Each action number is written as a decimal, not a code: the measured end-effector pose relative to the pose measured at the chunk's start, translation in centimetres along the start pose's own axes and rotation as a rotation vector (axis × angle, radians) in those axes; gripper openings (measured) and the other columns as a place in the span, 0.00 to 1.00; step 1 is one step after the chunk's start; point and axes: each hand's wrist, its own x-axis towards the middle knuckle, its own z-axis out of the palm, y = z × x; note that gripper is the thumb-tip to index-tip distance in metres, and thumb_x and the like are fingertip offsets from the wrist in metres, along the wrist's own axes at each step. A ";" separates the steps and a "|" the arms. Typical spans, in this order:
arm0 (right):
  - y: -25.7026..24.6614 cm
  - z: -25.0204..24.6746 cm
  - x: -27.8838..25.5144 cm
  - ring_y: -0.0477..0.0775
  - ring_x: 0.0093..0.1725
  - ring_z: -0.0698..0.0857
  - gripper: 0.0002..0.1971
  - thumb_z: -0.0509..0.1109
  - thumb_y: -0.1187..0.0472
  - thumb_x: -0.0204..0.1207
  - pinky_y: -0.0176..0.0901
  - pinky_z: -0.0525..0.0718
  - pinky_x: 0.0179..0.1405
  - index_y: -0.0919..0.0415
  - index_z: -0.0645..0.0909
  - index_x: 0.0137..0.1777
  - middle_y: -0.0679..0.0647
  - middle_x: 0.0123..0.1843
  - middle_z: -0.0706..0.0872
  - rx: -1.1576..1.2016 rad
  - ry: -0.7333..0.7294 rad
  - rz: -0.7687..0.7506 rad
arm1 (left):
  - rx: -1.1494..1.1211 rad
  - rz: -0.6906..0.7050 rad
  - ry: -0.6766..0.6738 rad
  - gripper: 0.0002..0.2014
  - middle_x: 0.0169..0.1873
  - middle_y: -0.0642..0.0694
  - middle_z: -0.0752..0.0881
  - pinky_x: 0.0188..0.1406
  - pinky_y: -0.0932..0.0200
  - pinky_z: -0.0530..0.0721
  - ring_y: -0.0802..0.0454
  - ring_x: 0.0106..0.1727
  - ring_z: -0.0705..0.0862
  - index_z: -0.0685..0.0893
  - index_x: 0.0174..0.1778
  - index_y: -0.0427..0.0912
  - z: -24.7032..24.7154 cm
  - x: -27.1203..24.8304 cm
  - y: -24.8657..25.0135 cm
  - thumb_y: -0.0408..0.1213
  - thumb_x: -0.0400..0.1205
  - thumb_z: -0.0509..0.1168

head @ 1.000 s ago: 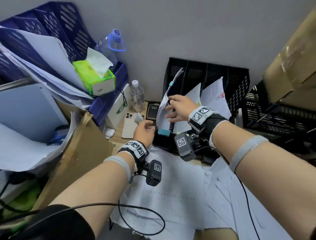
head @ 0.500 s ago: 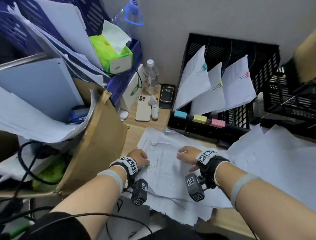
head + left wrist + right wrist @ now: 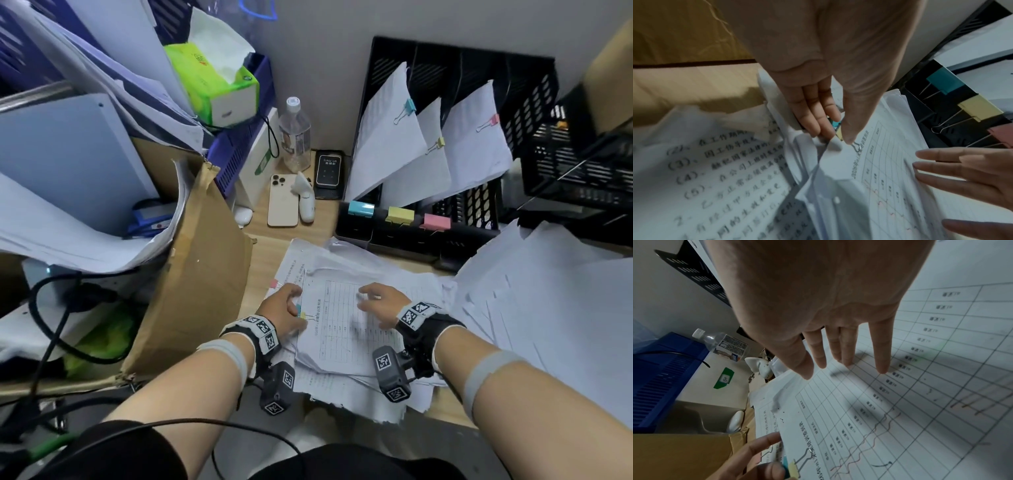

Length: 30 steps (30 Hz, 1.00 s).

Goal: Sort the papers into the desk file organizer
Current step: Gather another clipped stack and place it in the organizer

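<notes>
The black desk file organizer (image 3: 455, 65) stands at the back, with three clipped paper bundles in its slots: blue-clipped (image 3: 383, 144), yellow-clipped (image 3: 426, 174) and pink-clipped (image 3: 472, 147). Blue, yellow and pink clips mark its front. In front of it lies a loose pile of papers, topped by a gridded sheet (image 3: 346, 329). My left hand (image 3: 296, 310) pinches a yellow binder clip (image 3: 839, 134) at that sheet's left edge; a teal clip (image 3: 835, 124) shows just behind it. My right hand (image 3: 368, 301) lies on the sheet with fingers (image 3: 881, 363) straight and spread.
A torn cardboard box (image 3: 198, 267) stands close on the left. Behind the pile are a phone (image 3: 282, 200), a water bottle (image 3: 294, 137) and a power bank (image 3: 328, 171). A big paper heap (image 3: 548, 308) fills the right; a black crate (image 3: 582, 161) sits behind it.
Both hands left the organizer, where the blue-clipped bundle now stands in the left slot, and came down to the pile. The left now pinches the yellow clip.
</notes>
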 end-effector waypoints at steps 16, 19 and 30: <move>0.3 0.8 0.4 0.59 0.69 0.79 0.29 0.68 0.55 0.79 0.56 0.85 0.62 0.52 0.66 0.80 0.57 0.78 0.71 0.026 0.022 0.015 | -0.299 0.112 0.046 0.27 0.42 0.49 0.78 0.45 0.73 0.81 0.58 0.37 0.78 0.83 0.68 0.48 -0.4 -1.1 0.8 0.19 0.75 0.73; 0.3 0.7 0.7 0.60 0.70 0.78 0.32 0.68 0.56 0.79 0.45 0.80 0.58 0.53 0.61 0.81 0.59 0.79 0.70 -0.018 0.057 0.001 | -0.314 0.090 0.033 0.19 0.41 0.49 0.82 0.42 0.75 0.82 0.56 0.42 0.82 0.84 0.58 0.43 -1.0 -0.9 1.7 0.19 0.76 0.72; 0.3 -5.6 -0.9 0.59 0.54 0.84 0.23 0.70 0.59 0.71 0.50 0.85 0.52 0.50 0.75 0.67 0.57 0.60 0.83 -0.099 0.330 -0.072 | -0.250 0.256 0.030 0.13 0.34 0.53 0.89 0.57 0.54 0.84 0.52 0.44 0.88 0.82 0.52 0.46 -1.7 0.7 9.2 0.22 0.82 0.63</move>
